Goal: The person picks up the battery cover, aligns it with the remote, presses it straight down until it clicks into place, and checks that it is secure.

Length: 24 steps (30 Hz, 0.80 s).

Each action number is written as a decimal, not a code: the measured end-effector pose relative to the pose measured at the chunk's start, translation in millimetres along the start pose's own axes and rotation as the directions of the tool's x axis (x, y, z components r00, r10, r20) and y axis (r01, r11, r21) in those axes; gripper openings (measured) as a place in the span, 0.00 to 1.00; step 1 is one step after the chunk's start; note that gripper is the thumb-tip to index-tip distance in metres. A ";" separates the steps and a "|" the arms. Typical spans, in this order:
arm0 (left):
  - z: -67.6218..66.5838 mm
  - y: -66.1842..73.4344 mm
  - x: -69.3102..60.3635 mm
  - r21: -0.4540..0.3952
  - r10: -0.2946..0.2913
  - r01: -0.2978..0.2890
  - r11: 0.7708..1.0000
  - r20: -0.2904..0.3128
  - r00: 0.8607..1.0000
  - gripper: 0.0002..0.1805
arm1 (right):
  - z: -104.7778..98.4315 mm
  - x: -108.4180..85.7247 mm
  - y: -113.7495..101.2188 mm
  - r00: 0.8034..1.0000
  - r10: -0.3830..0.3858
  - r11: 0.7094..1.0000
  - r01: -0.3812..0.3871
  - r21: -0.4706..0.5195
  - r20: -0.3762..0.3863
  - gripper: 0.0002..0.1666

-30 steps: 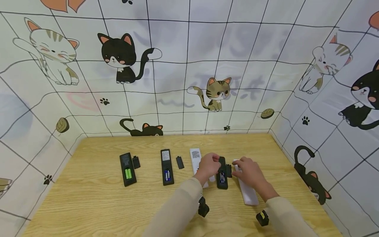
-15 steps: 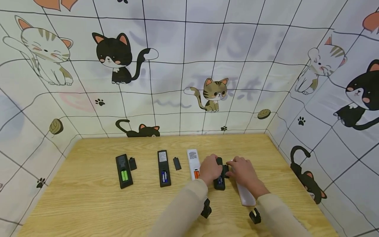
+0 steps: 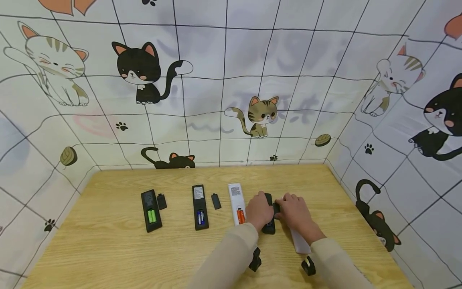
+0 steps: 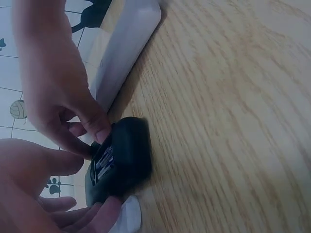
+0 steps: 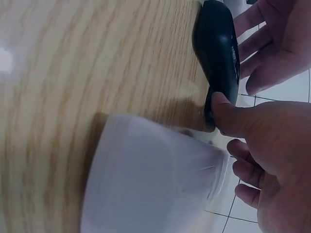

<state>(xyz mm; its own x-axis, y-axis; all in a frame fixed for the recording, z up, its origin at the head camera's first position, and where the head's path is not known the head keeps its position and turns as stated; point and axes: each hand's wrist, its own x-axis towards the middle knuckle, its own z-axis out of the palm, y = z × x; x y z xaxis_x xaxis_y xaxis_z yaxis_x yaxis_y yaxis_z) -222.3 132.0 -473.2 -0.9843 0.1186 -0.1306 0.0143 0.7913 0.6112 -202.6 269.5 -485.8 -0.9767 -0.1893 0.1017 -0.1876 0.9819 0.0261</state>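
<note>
Head view bright; wrist views dimmer, hazy; tabletop (image 5: pixel 43 111) glare.

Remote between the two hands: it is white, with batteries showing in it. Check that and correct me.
The colour is wrong: that remote is black, not white, as the left wrist view shows. The batteries do show in it.
</note>
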 end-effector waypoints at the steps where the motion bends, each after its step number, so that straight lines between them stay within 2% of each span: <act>1: 1.1 0.7 0.2 0.000 -0.003 0.003 1.000 -0.008 1.000 0.22 | 0.0 0.1 -0.1 1.000 -0.004 1.000 0.004 -0.001 -0.006 0.27; 8: 5.3 3.3 0.8 0.063 -0.010 0.012 0.998 -0.035 0.999 0.22 | -4.1 -0.9 -1.8 0.998 0.041 0.998 -0.039 0.041 -0.038 0.25; 14: 8.2 4.1 3.0 0.079 -0.032 0.037 0.996 -0.063 0.998 0.19 | -6.9 -2.6 -3.4 0.997 0.060 0.996 -0.057 0.076 -0.041 0.26; 20: 10.0 4.0 4.5 0.053 -0.031 0.036 0.998 -0.095 0.995 0.26 | -11.1 -4.3 -2.6 0.996 0.070 0.991 -0.065 0.115 -0.048 0.21; 24: 10.2 4.0 4.5 0.035 -0.042 0.045 0.998 -0.099 0.994 0.31 | -16.4 -7.3 -1.7 0.994 0.057 0.989 -0.043 0.142 -0.095 0.17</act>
<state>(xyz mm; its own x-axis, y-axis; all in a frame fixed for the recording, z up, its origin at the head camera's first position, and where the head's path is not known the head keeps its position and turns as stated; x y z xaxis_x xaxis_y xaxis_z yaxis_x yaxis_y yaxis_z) -224.8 141.9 -479.3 -0.9966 0.0255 -0.0783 -0.0244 0.8163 0.5771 -193.5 269.1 -470.3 -0.9714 -0.1326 0.1970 -0.1580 0.9802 -0.1193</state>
